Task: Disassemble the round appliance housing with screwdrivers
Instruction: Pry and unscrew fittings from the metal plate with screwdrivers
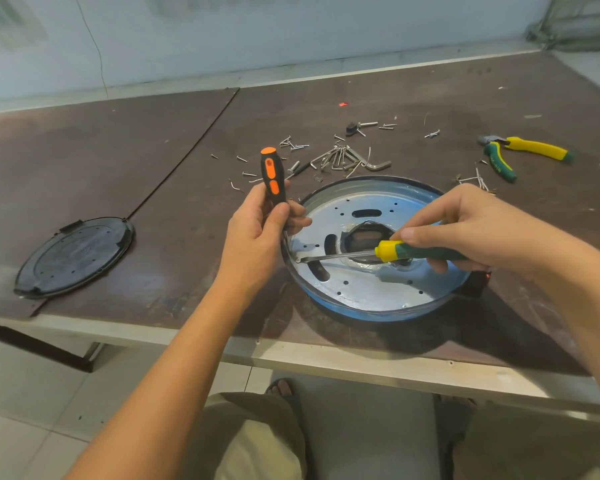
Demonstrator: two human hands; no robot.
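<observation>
1. The round housing [361, 292] lies flat on the brown table [153, 168], near the front edge and between the person's two hands.
2. The housing is a shallow dish with a blue outer wall and a raised rim. Its pale metal inner plate is pierced by small round holes and oblong slots. A ragged central opening exposes dark parts beneath.
3. The left hand [260, 233] grips the orange-and-black screwdriver [271, 174], fingers and thumb curled round the upright handle. The shaft points down at the housing's left rim.
4. The right hand [465, 230] holds the green-and-yellow screwdriver [395, 250] by its handle, fingers wrapped over it. The shaft lies nearly level across the plate, with the tip at the inside of the left rim.
5. Hex keys [347, 159] and loose screws [291, 143] lie behind the housing, and pliers [520, 154] lie to the far right.
6. A black round cover [75, 256] lies well apart on the left.
</observation>
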